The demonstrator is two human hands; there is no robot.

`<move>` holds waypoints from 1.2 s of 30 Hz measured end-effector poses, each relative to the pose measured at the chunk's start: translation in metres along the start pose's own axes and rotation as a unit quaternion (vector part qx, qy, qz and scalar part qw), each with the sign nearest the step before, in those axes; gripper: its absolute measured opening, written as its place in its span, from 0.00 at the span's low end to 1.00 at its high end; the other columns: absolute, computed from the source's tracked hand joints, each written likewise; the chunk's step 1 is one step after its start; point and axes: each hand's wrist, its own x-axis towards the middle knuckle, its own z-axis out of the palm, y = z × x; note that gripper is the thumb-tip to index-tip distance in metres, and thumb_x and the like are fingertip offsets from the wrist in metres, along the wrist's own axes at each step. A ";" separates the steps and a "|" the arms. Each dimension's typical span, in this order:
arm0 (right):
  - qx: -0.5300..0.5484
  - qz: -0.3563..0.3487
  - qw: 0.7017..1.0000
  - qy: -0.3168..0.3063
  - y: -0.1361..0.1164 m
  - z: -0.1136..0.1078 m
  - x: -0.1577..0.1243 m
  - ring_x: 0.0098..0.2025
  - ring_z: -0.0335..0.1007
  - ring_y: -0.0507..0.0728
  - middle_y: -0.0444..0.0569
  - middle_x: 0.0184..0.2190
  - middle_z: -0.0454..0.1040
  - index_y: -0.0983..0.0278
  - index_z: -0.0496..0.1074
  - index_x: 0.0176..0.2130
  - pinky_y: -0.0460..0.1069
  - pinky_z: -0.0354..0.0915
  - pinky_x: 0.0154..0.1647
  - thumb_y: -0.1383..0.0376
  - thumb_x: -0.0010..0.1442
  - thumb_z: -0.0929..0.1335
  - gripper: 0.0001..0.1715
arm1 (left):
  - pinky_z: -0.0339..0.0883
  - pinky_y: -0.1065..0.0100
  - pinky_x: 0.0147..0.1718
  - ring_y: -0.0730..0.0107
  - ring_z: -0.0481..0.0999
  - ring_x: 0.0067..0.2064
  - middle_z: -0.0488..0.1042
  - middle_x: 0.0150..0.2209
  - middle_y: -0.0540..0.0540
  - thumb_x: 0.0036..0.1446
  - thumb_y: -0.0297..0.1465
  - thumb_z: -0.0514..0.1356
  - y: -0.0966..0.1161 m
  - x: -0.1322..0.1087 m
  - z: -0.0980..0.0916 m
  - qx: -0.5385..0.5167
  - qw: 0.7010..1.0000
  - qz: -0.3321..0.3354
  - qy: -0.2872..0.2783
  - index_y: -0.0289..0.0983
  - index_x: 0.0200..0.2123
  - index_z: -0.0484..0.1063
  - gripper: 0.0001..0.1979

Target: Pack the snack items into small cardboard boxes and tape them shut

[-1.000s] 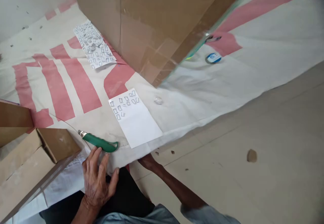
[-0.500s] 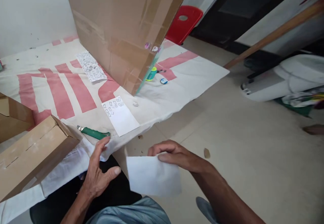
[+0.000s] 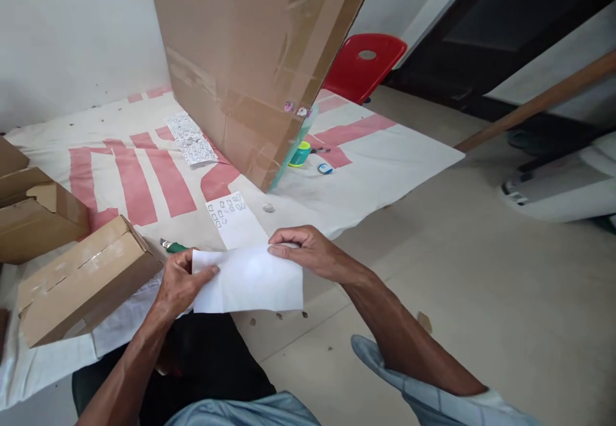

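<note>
I hold a blank white sheet of paper (image 3: 250,281) between both hands, just above my lap. My left hand (image 3: 179,280) pinches its left edge with thumb on top. My right hand (image 3: 308,251) grips its top right corner with curled fingers. Behind the sheet lies another white paper with small metal clips (image 3: 233,217) on the cloth. A green-handled cutter (image 3: 172,246) lies just beyond my left hand, partly hidden by it.
A white cloth with red markings (image 3: 135,176) covers the floor. A big cardboard sheet (image 3: 255,54) stands upright on it. Cardboard boxes (image 3: 77,278) sit at the left. A second clip-covered paper (image 3: 191,138), a teal cup (image 3: 301,153), a red stool (image 3: 366,63) and a wooden pole (image 3: 534,102) lie farther off.
My right hand picked up a white sheet from near the cloth's edge and brought it in front of me. My left hand left the cutter and took the sheet's left edge.
</note>
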 end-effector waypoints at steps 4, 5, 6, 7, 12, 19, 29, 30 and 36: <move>-0.097 -0.065 0.991 0.065 -0.016 -0.013 0.039 0.32 0.66 0.55 0.44 0.28 0.73 0.62 0.75 0.31 0.49 0.61 0.35 0.47 0.63 0.71 0.21 | 0.72 0.70 0.25 0.67 0.78 0.26 0.83 0.28 0.47 0.44 0.43 0.79 0.016 0.028 -0.002 0.035 0.994 0.086 0.057 0.34 0.32 0.82 0.20; -0.130 -0.084 0.985 0.078 -0.021 -0.017 0.054 0.33 0.68 0.56 0.44 0.29 0.75 0.62 0.76 0.32 0.49 0.62 0.36 0.49 0.64 0.70 0.20 | 0.74 0.68 0.27 0.65 0.80 0.29 0.84 0.30 0.46 0.46 0.43 0.77 0.019 0.038 -0.004 0.037 0.991 0.109 0.067 0.34 0.35 0.82 0.20; -0.167 -0.102 0.976 0.089 -0.025 -0.021 0.071 0.34 0.70 0.56 0.45 0.30 0.77 0.62 0.77 0.33 0.50 0.63 0.37 0.51 0.65 0.69 0.18 | 0.77 0.67 0.30 0.63 0.82 0.31 0.85 0.33 0.44 0.48 0.44 0.76 0.020 0.048 -0.006 0.036 0.988 0.132 0.078 0.34 0.38 0.82 0.21; -0.210 -0.120 0.965 0.099 -0.030 -0.026 0.089 0.35 0.72 0.57 0.46 0.31 0.78 0.63 0.79 0.35 0.50 0.64 0.39 0.53 0.66 0.69 0.17 | 0.79 0.65 0.34 0.61 0.84 0.35 0.86 0.36 0.43 0.50 0.44 0.75 0.021 0.059 -0.008 0.036 0.984 0.154 0.088 0.34 0.42 0.82 0.23; -0.417 -0.123 0.893 0.115 -0.043 -0.040 0.189 0.45 0.78 0.61 0.51 0.41 0.84 0.62 0.84 0.46 0.52 0.66 0.46 0.60 0.69 0.68 0.15 | 0.81 0.58 0.43 0.54 0.86 0.47 0.83 0.53 0.33 0.50 0.41 0.74 0.013 0.085 -0.017 0.110 0.962 0.199 0.151 0.34 0.60 0.75 0.35; -0.554 -0.026 0.830 0.059 -0.017 -0.029 0.260 0.55 0.76 0.69 0.64 0.53 0.82 0.65 0.82 0.55 0.59 0.65 0.57 0.67 0.70 0.66 0.19 | 0.80 0.63 0.38 0.62 0.85 0.38 0.85 0.43 0.41 0.62 0.32 0.66 -0.005 0.007 -0.020 0.224 0.946 0.232 0.040 0.38 0.50 0.81 0.13; -0.563 -0.088 0.809 0.146 -0.011 -0.018 0.254 0.62 0.63 0.67 0.67 0.59 0.73 0.70 0.77 0.56 0.59 0.61 0.60 0.65 0.77 0.59 0.22 | 0.81 0.68 0.42 0.65 0.86 0.45 0.85 0.46 0.42 0.67 0.24 0.64 -0.018 -0.078 -0.056 0.342 0.845 0.397 0.104 0.40 0.50 0.79 0.11; -0.551 -0.111 0.810 0.168 -0.013 -0.016 0.246 0.61 0.64 0.67 0.66 0.57 0.74 0.69 0.78 0.54 0.59 0.62 0.61 0.64 0.77 0.59 0.22 | 0.81 0.68 0.43 0.65 0.86 0.45 0.85 0.46 0.43 0.67 0.24 0.65 -0.017 -0.084 -0.062 0.351 0.834 0.407 0.124 0.40 0.50 0.79 0.11; -0.448 -0.262 0.829 0.208 0.029 0.021 0.138 0.59 0.72 0.66 0.61 0.56 0.78 0.65 0.78 0.55 0.59 0.69 0.61 0.61 0.77 0.61 0.20 | 0.79 0.70 0.46 0.68 0.86 0.44 0.84 0.45 0.44 0.67 0.21 0.64 -0.021 -0.112 -0.084 0.375 0.809 0.414 0.181 0.39 0.48 0.78 0.10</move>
